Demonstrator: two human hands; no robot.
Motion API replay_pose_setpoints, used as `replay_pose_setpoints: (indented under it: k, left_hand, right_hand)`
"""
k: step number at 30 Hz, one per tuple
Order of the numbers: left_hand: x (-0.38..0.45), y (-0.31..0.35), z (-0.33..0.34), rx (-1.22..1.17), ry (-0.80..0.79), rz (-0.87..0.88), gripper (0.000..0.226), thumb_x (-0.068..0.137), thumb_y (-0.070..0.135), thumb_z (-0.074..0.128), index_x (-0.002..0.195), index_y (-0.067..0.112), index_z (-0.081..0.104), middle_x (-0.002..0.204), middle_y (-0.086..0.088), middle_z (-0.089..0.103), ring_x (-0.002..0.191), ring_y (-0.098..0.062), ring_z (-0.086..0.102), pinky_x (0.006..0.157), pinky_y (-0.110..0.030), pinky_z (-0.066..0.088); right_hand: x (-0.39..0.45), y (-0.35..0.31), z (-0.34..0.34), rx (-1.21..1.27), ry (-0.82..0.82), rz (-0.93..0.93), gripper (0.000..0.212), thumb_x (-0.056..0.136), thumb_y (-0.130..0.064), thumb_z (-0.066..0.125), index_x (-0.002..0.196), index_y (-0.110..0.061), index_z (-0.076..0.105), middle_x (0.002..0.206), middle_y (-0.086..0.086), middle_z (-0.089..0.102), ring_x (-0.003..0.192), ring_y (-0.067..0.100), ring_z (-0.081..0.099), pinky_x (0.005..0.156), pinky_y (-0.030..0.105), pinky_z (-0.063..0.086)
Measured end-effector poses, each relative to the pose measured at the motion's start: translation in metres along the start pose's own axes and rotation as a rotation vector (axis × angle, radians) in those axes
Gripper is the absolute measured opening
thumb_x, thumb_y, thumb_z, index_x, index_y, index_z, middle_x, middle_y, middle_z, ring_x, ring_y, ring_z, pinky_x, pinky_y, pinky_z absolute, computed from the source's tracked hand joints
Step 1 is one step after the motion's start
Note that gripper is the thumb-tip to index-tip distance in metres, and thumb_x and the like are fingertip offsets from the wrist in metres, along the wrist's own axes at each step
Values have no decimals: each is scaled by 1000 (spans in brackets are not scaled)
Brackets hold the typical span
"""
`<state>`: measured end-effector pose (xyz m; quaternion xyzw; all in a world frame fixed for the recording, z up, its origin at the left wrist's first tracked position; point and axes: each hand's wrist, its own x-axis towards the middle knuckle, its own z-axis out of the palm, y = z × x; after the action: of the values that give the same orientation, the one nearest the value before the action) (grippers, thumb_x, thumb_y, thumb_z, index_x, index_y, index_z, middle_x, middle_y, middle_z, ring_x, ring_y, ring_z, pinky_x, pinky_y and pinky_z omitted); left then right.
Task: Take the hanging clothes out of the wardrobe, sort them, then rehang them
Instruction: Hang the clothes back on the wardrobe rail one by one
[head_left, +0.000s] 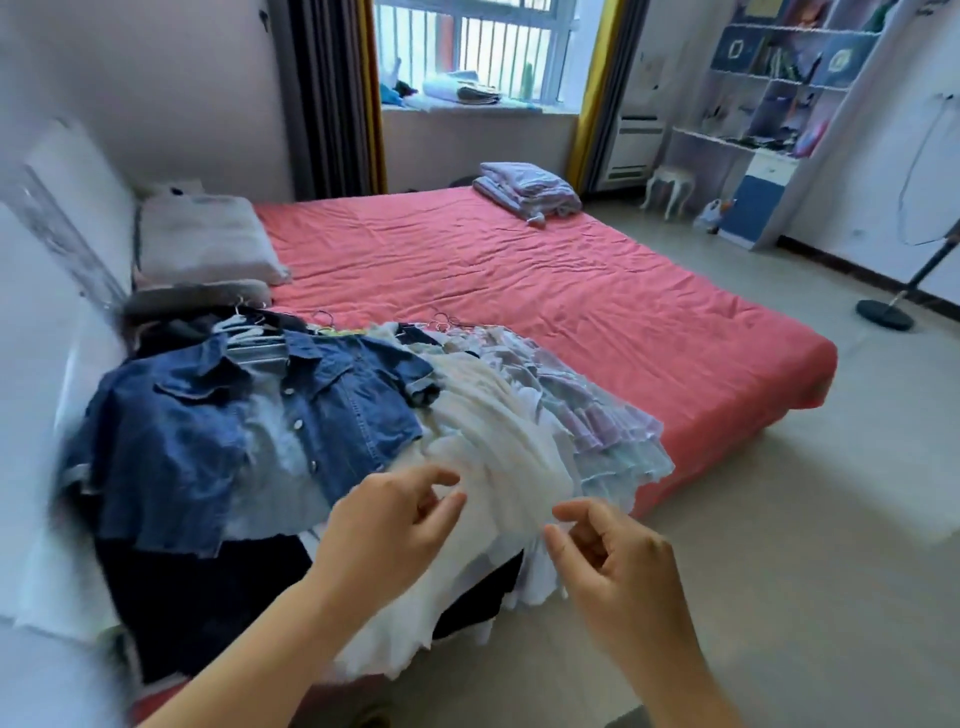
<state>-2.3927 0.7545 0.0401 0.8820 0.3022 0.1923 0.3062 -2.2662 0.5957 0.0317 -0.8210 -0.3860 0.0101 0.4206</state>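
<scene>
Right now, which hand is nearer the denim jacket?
Left. The left hand hovers just beside the denim jacket's lower edge; the right hand is farther away, across the white dress.

Bright daylight from the window (475, 49); soft shadows, left edge smeared with blur, wide-angle bending at edges

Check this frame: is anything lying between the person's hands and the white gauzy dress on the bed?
Nothing visible does. The left hand and right hand hover right over the hem of the white gauzy dress, which lies on top of the pile, beside the denim jacket.
</scene>
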Motion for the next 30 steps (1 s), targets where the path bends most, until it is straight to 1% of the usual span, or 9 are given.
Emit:
replay_pose_setpoints:
  k: [2,6,10,13,16,21,24,26,30]
  left_hand:
    - [17,-24,-10,4,26,-41,20,87,43,58,103,33,67,68,16,64,63,0,60,67,-29,53]
    - [61,-69,-25,7,48,-94,19,88,43,58,101,33,66,67,15,62,62,-2,58,60,-20,45]
    - [115,-117,-44,-2,63,-143,19,89,42,57,103,33,66,66,15,60,59,-1,54,54,-14,36]
    - [146,-148,-58,11,74,-190,18,90,43,55,102,34,65,68,13,60,61,-3,54,56,-16,39]
    - [171,-180,-73,22,75,-270,20,90,43,54,105,34,64,74,14,62,67,-3,56,64,-21,46]
    - [195,-230,-84,35,93,-426,20,91,42,53,104,32,65,77,14,62,70,-3,55,65,-22,44]
    - [206,-255,-82,20,86,-524,19,91,40,54,105,32,64,82,15,61,73,-3,55,71,-24,45]
    - [213,-267,-81,0,89,-568,20,91,38,55,107,31,64,94,15,61,80,-3,58,80,-27,47]
    - [238,-297,-78,-8,112,-658,22,91,35,56,112,32,62,110,16,56,83,0,60,85,-25,46]
  right_hand:
    - [25,-8,24,13,-42,-29,18,72,-41,60,82,-29,69,59,-7,60,56,8,57,55,22,46]
    - [77,-20,74,29,-116,-65,12,70,-39,60,80,-33,64,84,-23,61,65,5,59,57,18,45]
    - [140,-35,128,15,-164,-92,12,70,-38,61,78,-30,65,63,-9,60,70,5,58,60,16,44]
    - [180,-47,168,17,-208,-120,20,71,-43,57,76,-25,65,66,-6,60,66,11,56,58,22,44]
    - [215,-57,208,39,-265,-121,13,72,-35,61,74,-23,63,66,-4,59,63,10,54,61,26,42]
    - [258,-62,267,48,-417,-148,13,78,-24,72,77,-20,60,65,-8,52,63,9,50,57,19,39]
    - [286,-57,303,49,-514,-161,13,80,-23,72,82,-23,59,69,-12,49,67,6,50,61,11,36]
    - [307,-54,326,51,-566,-154,14,82,-25,70,92,-19,63,77,-11,51,71,3,50,65,9,35]
    - [366,-39,377,74,-652,-79,36,86,-31,65,117,-14,59,106,-6,56,98,9,52,85,25,42]
